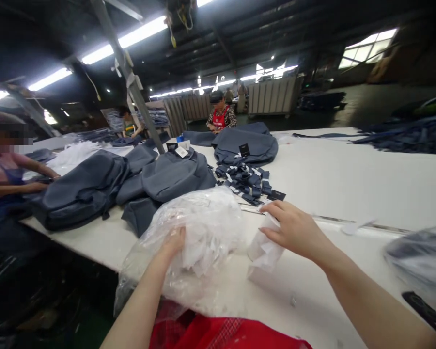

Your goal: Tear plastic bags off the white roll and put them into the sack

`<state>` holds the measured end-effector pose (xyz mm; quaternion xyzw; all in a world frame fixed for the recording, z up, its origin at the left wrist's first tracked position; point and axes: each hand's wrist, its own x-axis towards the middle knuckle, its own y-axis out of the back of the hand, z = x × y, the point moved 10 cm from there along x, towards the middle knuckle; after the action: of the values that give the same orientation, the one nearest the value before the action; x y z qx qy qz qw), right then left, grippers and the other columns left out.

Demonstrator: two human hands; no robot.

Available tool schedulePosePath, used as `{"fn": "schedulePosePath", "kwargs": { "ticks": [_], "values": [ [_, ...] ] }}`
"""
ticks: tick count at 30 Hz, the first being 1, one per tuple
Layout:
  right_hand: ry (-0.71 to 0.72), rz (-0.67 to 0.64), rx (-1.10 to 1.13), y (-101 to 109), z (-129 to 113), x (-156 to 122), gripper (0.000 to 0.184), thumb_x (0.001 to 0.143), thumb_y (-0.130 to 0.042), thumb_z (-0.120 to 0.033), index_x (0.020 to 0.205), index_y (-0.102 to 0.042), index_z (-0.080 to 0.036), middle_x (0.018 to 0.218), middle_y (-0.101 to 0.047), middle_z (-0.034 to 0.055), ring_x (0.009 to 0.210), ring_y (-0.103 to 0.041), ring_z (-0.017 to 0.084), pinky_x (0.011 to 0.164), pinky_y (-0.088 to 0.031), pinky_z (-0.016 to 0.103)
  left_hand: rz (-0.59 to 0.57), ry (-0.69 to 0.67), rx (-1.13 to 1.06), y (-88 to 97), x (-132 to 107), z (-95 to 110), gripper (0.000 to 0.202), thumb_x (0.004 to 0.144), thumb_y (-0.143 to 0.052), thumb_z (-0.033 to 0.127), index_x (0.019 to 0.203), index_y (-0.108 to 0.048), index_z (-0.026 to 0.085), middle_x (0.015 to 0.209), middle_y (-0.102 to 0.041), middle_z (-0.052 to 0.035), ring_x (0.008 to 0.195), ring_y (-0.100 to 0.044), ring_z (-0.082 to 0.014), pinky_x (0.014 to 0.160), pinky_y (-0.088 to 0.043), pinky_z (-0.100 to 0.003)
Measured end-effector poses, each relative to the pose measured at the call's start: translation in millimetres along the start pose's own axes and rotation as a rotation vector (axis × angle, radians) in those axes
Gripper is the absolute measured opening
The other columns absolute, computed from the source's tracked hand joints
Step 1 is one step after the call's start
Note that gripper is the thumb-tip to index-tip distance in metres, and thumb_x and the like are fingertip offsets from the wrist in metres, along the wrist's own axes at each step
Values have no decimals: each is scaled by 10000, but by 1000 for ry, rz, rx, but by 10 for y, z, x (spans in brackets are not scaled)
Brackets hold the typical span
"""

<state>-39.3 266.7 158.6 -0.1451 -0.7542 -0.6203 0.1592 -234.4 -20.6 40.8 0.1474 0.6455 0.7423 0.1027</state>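
Note:
My left hand (173, 241) is at the near-left side of a clear plastic bag (207, 203), gripping its film; the fingertips are partly covered by the plastic. Crumpled white paper pieces (203, 249) show inside the bag. To the right, my right hand (292, 228) pinches a thin white sheet (267, 249) between thumb and fingers, and the sheet hangs down to the white table (349, 194). Beyond the bag lies a heap of dark blue strap pieces (245, 179) with white labels. A black tag (276, 195) rests beside the heap.
Grey-blue backpacks (178, 172) stand behind the bag, another backpack (83, 189) farther left. A metal post (140, 97) rises past the table. A co-worker (7, 165) handles fabric at left; another person (221, 116) is across the table. Plastic-wrapped goods (421, 257) lie at right.

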Motion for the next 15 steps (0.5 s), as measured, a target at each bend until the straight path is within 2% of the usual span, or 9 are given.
{"fn": "schedulePosePath", "kwargs": {
  "ticks": [2,5,7,9,11,12,15],
  "values": [
    [-9,7,10,30,-3,-13,326,813,-676,-343,1120,-630,-241,1107,-645,69,1022,-628,257,837,-521,357,-5,-12,47,6,-129,25,290,959,-525,309,1183,-616,149,1205,-645,-115,1082,-624,-222,957,-509,-433],
    [-17,4,24,54,-29,-25,348,804,-709,-340,1123,-625,-233,1110,-639,70,1042,-613,251,871,-501,346,32,-59,112,119,-430,166,392,977,-364,206,1288,-562,72,1314,-591,-214,1203,-569,-289,1029,-444,-432],
    [-16,-10,27,45,-56,-20,375,787,-740,-347,1121,-626,-222,1101,-636,76,1050,-599,255,894,-488,349,87,-105,195,225,-633,288,460,967,-301,194,1339,-511,22,1387,-529,-257,1237,-539,-339,1022,-435,-454],
    [-15,-25,25,21,-75,-3,398,779,-756,-362,1125,-628,-215,1093,-633,78,1042,-590,254,899,-481,352,165,-150,279,312,-738,368,496,970,-265,222,1358,-491,12,1447,-470,-263,1260,-522,-347,1022,-430,-442],
    [-7,-28,21,-3,-93,20,415,781,-757,-381,1136,-629,-211,1095,-628,78,1038,-583,249,912,-473,351,164,-144,311,264,-661,330,524,975,-248,258,1395,-453,21,1486,-424,-261,1297,-498,-335,1042,-412,-421],
    [-3,-25,18,-11,-104,29,422,783,-756,-389,1143,-628,-210,1099,-625,78,1041,-579,247,919,-469,349,114,-121,300,170,-557,268,528,971,-262,271,1396,-453,22,1473,-437,-269,1297,-500,-340,1044,-408,-428],
    [6,-16,10,-21,-143,44,435,784,-756,-399,1150,-624,-206,1102,-620,80,1042,-569,240,938,-456,348,-91,-50,265,-221,-189,50,450,932,-357,279,1217,-618,49,1270,-618,-258,1172,-601,-350,966,-458,-433]
  ]
}}
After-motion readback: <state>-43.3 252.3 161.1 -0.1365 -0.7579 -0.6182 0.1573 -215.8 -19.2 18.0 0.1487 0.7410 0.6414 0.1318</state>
